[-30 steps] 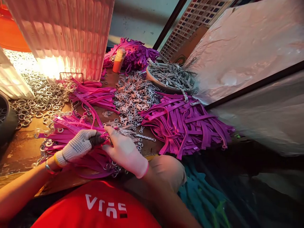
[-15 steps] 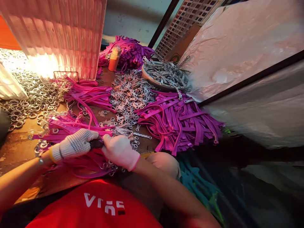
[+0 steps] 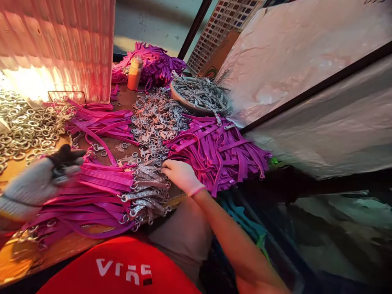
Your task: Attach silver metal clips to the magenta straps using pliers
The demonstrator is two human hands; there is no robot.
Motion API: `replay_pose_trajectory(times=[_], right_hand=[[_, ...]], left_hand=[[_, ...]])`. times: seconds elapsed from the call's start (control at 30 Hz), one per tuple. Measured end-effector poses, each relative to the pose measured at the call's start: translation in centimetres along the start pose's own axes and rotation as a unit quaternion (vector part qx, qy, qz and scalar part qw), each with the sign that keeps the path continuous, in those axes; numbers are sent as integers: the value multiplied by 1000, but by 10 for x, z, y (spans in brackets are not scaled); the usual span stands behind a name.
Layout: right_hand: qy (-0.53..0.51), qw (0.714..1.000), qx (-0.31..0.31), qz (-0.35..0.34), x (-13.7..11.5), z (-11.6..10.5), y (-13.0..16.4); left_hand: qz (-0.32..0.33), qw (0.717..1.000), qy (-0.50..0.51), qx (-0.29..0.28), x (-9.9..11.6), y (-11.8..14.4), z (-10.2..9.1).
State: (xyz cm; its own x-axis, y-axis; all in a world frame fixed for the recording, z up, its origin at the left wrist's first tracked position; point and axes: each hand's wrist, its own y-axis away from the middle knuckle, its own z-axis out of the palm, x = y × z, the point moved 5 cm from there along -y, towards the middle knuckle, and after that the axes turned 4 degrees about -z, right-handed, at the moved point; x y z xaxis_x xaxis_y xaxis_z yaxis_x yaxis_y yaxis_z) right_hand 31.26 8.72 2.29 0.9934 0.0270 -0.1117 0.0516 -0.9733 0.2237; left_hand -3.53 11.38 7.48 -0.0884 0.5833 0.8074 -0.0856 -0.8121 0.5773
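Leftmost, rings (image 3: pixel 21 130) heap on the surface (image 3: pixel 12 169). Next, the blurred left hand (image 3: pixel 36 183) grips a dark tool (image 3: pixel 65 157) above the pink straps (image 3: pixel 101 185) stacked near the front edge. Clasps (image 3: pixel 145 192) end those straps. Beyond them the right hand (image 3: pixel 182 175) rests fingers-down, holding nothing, beside purple straps (image 3: pixel 220 157).

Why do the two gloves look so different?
The left glove is a thick knit with dark fingertips and looks blurred, while the right glove is smooth, pale and sharp. The left glove is lifted over the pink straps; the right glove rests by the metal clips. Both are light-coloured and cover the whole hand.
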Motion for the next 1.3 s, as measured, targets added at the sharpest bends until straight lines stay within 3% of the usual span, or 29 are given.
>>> replay_pose_trajectory(times=[0.07,0.1,0.2,0.27,0.43,0.6,0.7,0.8,0.9,1.0,1.1,1.2,1.3], right_hand=[[22,999,-34,12,16,15,-16],[23,999,-38,9,19,22,-22],[20,999,-47,2,21,41,-28],[13,999,-48,-3,21,48,-28],[7,1000,-29,-2,24,51,-28],[-32,999,-9,21,26,55,-25],[-61,998,14,21,30,49,-23],[-78,994,69,29,29,27,-19],[-133,979,152,-10,0,-5,-4],[-217,925,230,-210,-69,-38,26],[-102,901,177,-382,-140,-43,52],[18,889,162,-427,-172,-33,57],[35,891,201,-406,-173,-24,50]], left_hand=[[-91,981,156,-66,-15,-7,27],[-114,971,189,-95,-20,-8,39],[-139,948,217,-186,-30,-7,69],[-131,941,205,-234,-37,-4,78],[-48,956,120,-264,-51,2,73],[53,978,13,-202,-57,6,56],[64,979,-1,-192,-61,10,50],[62,980,-14,-190,-63,15,45],[65,981,-32,-180,-64,18,44],[67,981,-32,-179,-64,18,49],[79,976,-11,-204,-64,18,57],[77,970,17,-229,-66,19,60],[90,968,37,-232,-69,18,56]])
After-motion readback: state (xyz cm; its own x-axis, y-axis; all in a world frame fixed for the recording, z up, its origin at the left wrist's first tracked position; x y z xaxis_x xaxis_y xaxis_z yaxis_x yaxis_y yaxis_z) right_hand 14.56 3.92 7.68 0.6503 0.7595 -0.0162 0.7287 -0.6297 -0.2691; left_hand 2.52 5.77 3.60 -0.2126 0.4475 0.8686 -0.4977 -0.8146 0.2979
